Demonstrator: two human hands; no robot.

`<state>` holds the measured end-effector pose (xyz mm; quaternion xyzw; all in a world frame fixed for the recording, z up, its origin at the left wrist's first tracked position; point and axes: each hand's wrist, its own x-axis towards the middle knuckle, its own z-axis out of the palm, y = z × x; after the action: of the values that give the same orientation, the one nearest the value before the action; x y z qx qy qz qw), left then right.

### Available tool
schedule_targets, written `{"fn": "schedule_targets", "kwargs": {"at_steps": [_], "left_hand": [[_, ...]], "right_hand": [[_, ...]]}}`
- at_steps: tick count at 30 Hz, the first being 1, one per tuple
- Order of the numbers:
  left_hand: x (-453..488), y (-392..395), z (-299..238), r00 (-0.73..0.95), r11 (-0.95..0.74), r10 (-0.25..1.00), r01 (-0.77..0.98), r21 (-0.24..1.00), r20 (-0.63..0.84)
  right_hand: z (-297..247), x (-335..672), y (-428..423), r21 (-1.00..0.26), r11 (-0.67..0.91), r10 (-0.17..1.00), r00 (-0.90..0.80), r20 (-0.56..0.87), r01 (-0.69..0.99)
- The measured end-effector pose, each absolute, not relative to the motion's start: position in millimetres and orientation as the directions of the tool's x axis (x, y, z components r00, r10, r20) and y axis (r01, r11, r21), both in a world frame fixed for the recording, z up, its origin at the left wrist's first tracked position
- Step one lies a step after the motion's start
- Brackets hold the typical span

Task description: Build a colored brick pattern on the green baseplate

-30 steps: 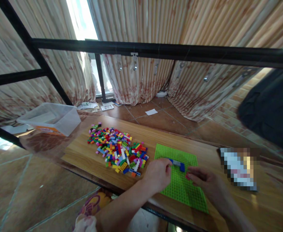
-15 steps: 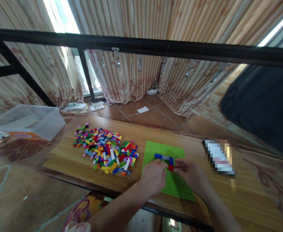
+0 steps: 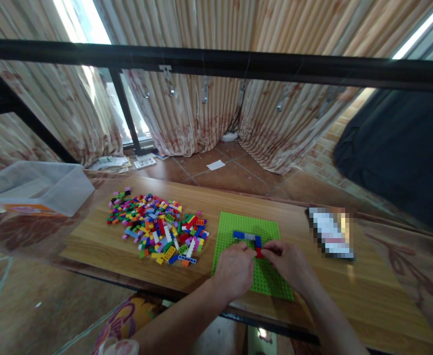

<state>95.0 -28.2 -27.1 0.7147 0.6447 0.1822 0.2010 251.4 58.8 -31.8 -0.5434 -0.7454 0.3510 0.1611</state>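
Observation:
A green baseplate [image 3: 271, 283] lies on the wooden table under both my hands. On it, a row of blue bricks [image 3: 239, 235] and a grey brick [image 3: 250, 237] runs to another blue brick [image 3: 258, 242] that turns toward me. A red brick [image 3: 259, 253] sits at the near end of that turn. The thumb and finger of my right hand [image 3: 289, 261] are closed on the red brick from its right. With its fingers curled, my left hand [image 3: 236, 270] rests at the brick's left side. What its fingertips hold, if anything, is hidden.
A large heap of loose coloured bricks [image 3: 161, 224] spreads left of the baseplate. Farther left stands a translucent plastic bin [image 3: 59, 190]. A pixelated flat object [image 3: 331, 234] lies on the right of the table. Beyond the table, a black metal rail [image 3: 209, 61] crosses before the curtains.
My right fingers have shifted slightly and now pinch the red brick more plainly. My left hand stays beside the bricks. The whole view has moved a little.

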Motion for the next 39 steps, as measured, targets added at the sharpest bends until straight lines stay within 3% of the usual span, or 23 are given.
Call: {"fn": "schedule_targets", "kwargs": {"at_steps": [12,27,39], "left_hand": [[97,-30,-29,0.092,-0.09,0.996,0.867,0.489,0.02],[101,-32,-29,0.198,-0.19,0.98,0.916,0.352,0.014],[103,-27,-31,0.233,-0.225,0.972,0.929,0.293,0.007]], "right_hand": [[-33,250,60,-0.645,0.181,0.932,-0.338,-0.127,0.742],[-37,251,62,-0.728,0.081,0.93,-0.315,-0.192,0.681],[-46,249,67,-0.719,0.026,0.926,-0.288,-0.244,0.694]]}}
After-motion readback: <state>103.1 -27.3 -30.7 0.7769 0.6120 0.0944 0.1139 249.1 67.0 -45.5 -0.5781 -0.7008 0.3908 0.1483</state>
